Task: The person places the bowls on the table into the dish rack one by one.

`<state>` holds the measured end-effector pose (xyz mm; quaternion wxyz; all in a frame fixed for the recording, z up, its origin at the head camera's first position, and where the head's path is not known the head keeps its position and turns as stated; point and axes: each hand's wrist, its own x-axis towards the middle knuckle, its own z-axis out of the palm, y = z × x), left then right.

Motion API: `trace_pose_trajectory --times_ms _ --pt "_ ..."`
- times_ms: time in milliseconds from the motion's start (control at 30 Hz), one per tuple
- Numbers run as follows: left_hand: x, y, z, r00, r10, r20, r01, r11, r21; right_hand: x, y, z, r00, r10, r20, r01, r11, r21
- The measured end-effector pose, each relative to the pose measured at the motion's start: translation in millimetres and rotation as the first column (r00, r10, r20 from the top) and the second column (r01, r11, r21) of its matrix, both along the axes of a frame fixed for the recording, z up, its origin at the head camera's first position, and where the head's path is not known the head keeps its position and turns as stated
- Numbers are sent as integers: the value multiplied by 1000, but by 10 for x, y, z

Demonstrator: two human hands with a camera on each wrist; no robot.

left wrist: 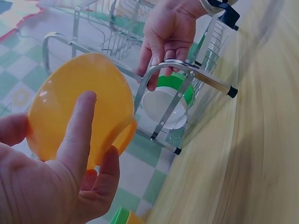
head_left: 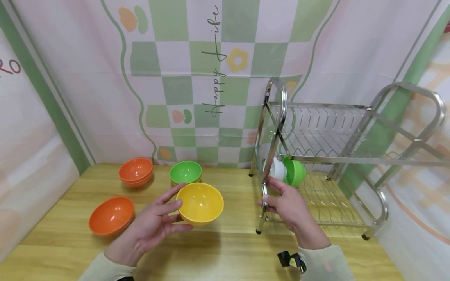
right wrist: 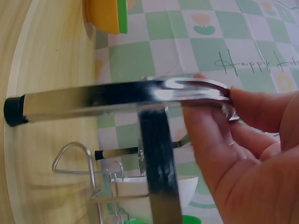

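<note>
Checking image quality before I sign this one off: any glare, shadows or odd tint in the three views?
Head view: small highlights inside the yellow bowl, soft shadow below it on the wooden table; left wrist view: cooler, bluish tint, soft shadows across the table; right wrist view: bright glare where the metal rack bends.

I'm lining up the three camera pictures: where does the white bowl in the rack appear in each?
Head: the white bowl is right of centre, below mid-height, just beyond the right hand.
Left wrist: right of centre, near mid-height, crossed by a rack bar.
Right wrist: near the bottom, left of the hand, partly hidden by a metal post.
Shared landmark: the bright green bowl beside it.
</note>
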<state>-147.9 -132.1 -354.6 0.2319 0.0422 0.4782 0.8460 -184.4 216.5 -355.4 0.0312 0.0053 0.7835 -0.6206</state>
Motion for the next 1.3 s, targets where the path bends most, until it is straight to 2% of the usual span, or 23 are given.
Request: trace_pose_trajectory --times_ms 100,200,267,367,400,467,533,567,667,767,833,867,900,967,1067,1167,1233,1300 --pt "8 19 9 1000 -8 -10 8 1000 6 22 -16 30 1000 5 -13 -4 997 76" --pt "12 34 9 1000 -11 -14 11 1000 9 60 -41 77 1000 7 -15 -4 977 215" --pt "15 42 8 1000 -12 -16 12 1000 10 96 -58 116 1000 5 -26 4 941 339" --pt "17 49 -2 1000 -14 -21 15 1000 11 160 -81 165 998 -26 -64 55 862 503" --pt "17 51 -5 1000 -16 -21 16 1000 11 182 -87 179 996 -39 -78 75 835 544" --pt "17 52 -9 1000 -18 -20 19 1000 10 221 -102 205 992 -64 -106 114 806 581" --pt "17 48 -7 1000 -19 -16 19 1000 10 250 -111 221 990 -79 -113 130 811 570" --pt "16 45 -5 1000 -19 -14 19 1000 9 263 -116 228 991 -79 -111 128 824 551" --pt "16 37 0 1000 -16 -9 16 1000 6 286 -131 233 993 -72 -91 104 900 423" --pt "15 33 -2 1000 -16 -7 16 1000 7 300 -143 216 999 -26 -43 33 985 171" --pt "13 33 -9 1000 -19 -8 19 1000 10 305 -144 195 999 36 -9 -36 999 -16" --pt "13 36 -13 1000 -21 -10 21 1000 13 310 -140 183 997 81 2 -80 991 -108" --pt "13 39 -17 1000 -24 -12 24 1000 17 314 -136 169 992 129 10 -125 973 -195" --pt "11 48 -25 999 -31 -17 31 999 26 321 -126 141 972 235 12 -216 914 -344" --pt "11 68 -34 999 -44 -27 45 998 39 329 -116 93 923 385 -6 -333 791 -513" --pt "12 95 -39 998 -53 -35 54 998 40 334 -144 46 877 480 -18 -386 681 -622" --pt "14 115 -41 998 -55 -41 56 998 39 340 -187 18 863 505 -16 -386 638 -666" --pt "15 138 -40 997 -60 -48 61 998 33 349 -238 -4 855 518 -17 -382 608 -696"
